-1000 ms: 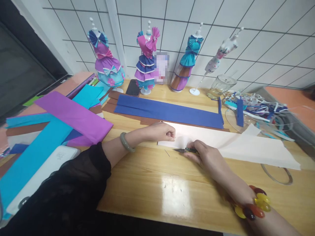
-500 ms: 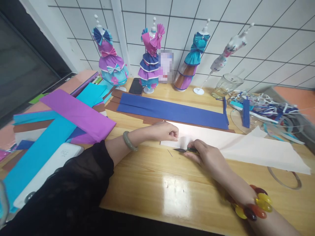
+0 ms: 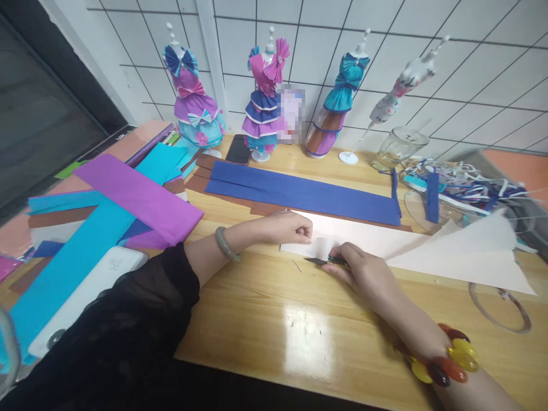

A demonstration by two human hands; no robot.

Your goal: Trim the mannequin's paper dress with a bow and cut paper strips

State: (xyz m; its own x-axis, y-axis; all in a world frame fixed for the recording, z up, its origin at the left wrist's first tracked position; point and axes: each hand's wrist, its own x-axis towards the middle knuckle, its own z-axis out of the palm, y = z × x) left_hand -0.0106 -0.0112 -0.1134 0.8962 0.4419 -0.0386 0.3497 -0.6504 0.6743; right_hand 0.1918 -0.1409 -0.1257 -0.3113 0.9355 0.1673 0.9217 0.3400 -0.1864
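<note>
A long white sheet, like crepe paper [image 3: 357, 231], stretches across the wooden table from between my hands to the right. My left hand [image 3: 295, 227] rests at its left end, fingers curled and closed on the paper edge. In my right hand [image 3: 358, 265] is a utility knife [image 3: 315, 261], its dark blade pointing left along the sheet's near edge. Most of the handle is hidden by my fingers. A small greyish patch on the paper between my hands is too blurred to make out. The right part of the sheet is folded and raised.
Behind the sheet lies a folded blue strip [image 3: 299, 191] on brown paper. Purple paper [image 3: 141, 194], turquoise strips and a white power bank [image 3: 92, 302] lie left. Dressed mini mannequins [image 3: 194, 103], a phone [image 3: 238, 149] and a glass [image 3: 400, 147] stand behind; scraps [image 3: 466, 182] pile up right.
The right end of the white sheet has lifted and folded over further. Both hands keep nearly the same place on the paper, and the view has shifted slightly.
</note>
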